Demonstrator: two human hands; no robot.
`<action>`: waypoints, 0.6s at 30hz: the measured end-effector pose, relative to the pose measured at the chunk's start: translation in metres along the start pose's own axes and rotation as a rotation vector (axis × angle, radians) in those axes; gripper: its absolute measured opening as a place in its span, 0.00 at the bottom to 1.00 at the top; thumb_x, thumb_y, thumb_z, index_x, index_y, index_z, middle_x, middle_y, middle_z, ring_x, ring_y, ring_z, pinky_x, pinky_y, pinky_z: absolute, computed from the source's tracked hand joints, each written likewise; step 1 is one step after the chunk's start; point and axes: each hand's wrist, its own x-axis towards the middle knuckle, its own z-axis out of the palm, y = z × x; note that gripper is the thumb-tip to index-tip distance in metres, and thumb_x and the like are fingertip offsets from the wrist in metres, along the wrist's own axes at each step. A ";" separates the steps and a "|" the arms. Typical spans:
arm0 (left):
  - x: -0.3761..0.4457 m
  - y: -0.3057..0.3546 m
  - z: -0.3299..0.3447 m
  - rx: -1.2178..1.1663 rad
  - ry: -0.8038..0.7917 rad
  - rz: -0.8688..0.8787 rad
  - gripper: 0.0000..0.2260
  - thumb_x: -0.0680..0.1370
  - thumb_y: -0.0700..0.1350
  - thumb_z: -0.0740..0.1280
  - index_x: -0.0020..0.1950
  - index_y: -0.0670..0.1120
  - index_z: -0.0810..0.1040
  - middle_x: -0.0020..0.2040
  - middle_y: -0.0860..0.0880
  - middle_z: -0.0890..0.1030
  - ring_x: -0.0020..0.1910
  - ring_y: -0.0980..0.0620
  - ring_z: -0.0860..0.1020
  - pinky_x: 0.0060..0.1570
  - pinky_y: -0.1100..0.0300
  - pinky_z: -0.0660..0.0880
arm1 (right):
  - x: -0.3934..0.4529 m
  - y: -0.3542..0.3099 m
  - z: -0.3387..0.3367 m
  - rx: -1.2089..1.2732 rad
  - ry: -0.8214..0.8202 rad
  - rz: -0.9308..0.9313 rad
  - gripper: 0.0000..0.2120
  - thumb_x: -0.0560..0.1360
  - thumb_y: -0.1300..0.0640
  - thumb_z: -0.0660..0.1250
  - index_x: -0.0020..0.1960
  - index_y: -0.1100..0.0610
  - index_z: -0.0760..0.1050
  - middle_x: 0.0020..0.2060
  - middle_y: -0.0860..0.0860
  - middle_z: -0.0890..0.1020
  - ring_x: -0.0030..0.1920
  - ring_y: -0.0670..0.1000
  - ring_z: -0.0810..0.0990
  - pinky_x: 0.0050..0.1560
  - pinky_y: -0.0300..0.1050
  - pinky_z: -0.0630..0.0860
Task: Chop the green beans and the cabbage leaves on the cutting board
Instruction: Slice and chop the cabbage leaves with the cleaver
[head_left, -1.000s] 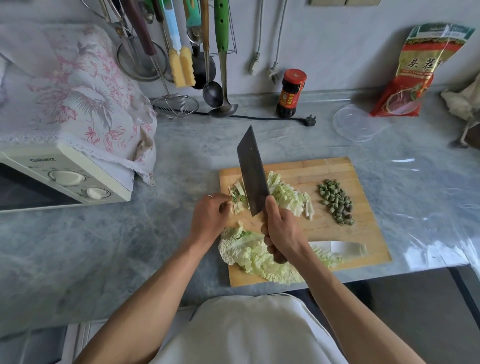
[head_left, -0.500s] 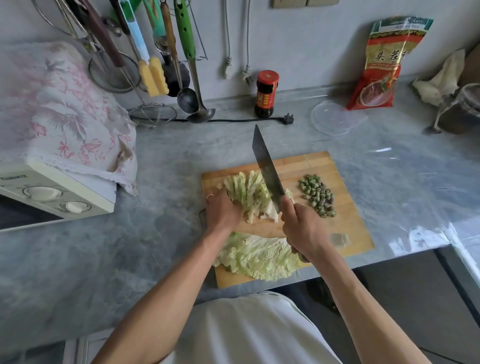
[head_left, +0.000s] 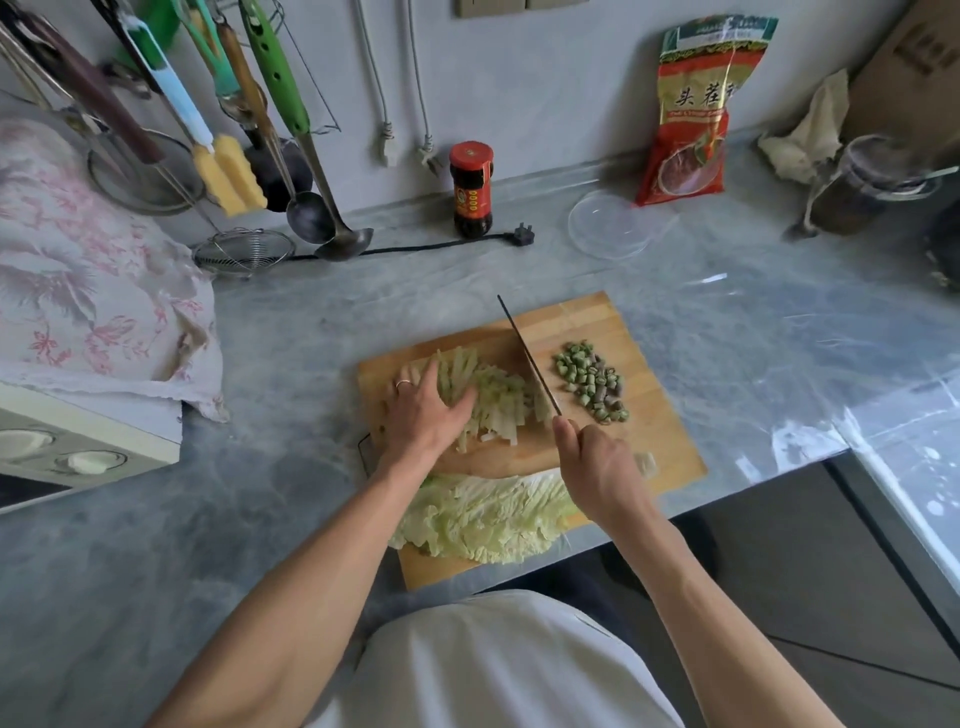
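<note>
On the wooden cutting board (head_left: 649, 447), the left hand (head_left: 423, 413) presses flat on cabbage strips (head_left: 493, 402); right hand (head_left: 597, 467) grip holds the cleaver (head_left: 527, 356), chopped green beans (head_left: 589, 382) just beyond.

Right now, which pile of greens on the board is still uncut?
The whole cabbage leaves at the board's near edge. The cabbage strips under the left hand and the green bean pieces are chopped.
</note>
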 end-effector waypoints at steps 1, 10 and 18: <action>-0.001 0.003 0.004 0.016 -0.020 0.014 0.36 0.76 0.69 0.61 0.79 0.55 0.58 0.80 0.43 0.55 0.79 0.40 0.53 0.74 0.41 0.54 | -0.001 -0.001 0.002 -0.003 -0.014 0.006 0.26 0.84 0.43 0.52 0.33 0.56 0.64 0.29 0.54 0.72 0.30 0.52 0.71 0.29 0.46 0.61; -0.013 -0.003 0.002 -0.306 0.005 0.188 0.30 0.72 0.59 0.72 0.71 0.50 0.73 0.66 0.47 0.75 0.63 0.48 0.74 0.61 0.54 0.75 | 0.000 -0.026 0.021 0.041 -0.169 -0.113 0.23 0.85 0.45 0.51 0.35 0.56 0.63 0.31 0.56 0.73 0.34 0.60 0.73 0.37 0.51 0.68; -0.022 -0.040 -0.028 -0.370 0.124 0.020 0.20 0.78 0.48 0.69 0.70 0.50 0.72 0.58 0.54 0.80 0.44 0.57 0.80 0.39 0.71 0.72 | 0.011 -0.040 0.014 0.061 -0.172 -0.213 0.23 0.85 0.47 0.53 0.33 0.55 0.61 0.29 0.55 0.72 0.29 0.55 0.68 0.30 0.49 0.62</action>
